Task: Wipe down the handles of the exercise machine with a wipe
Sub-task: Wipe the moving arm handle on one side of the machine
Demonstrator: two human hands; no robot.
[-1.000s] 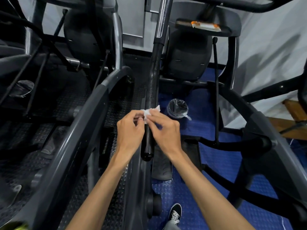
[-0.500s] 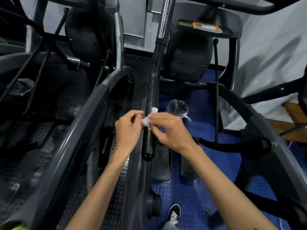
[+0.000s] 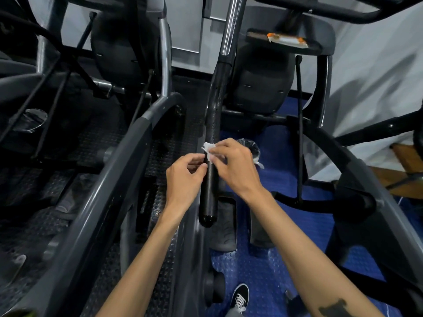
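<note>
The black foam handle (image 3: 209, 193) of the exercise machine runs down the middle of the head view and ends in a rounded cap. A small crumpled white wipe (image 3: 207, 148) lies against the handle's upper grip, and my right hand (image 3: 235, 170) pinches it from the right side. My left hand (image 3: 183, 179) is on the handle's left, just below the wipe. Its fingers are curled with the tips at the handle; I cannot tell whether they hold an edge of the wipe.
A grey curved frame rail (image 3: 119, 179) runs along the left. A bin lined with a black bag (image 3: 250, 148) stands on the blue floor behind my right hand. A console tray with an orange-white packet (image 3: 286, 40) sits at the upper right. My shoe (image 3: 239, 298) is below.
Both hands pinched the wipe together at the handle before. My right hand has carried the wipe slightly up the handle, and my left hand now sits a little apart, below it.
</note>
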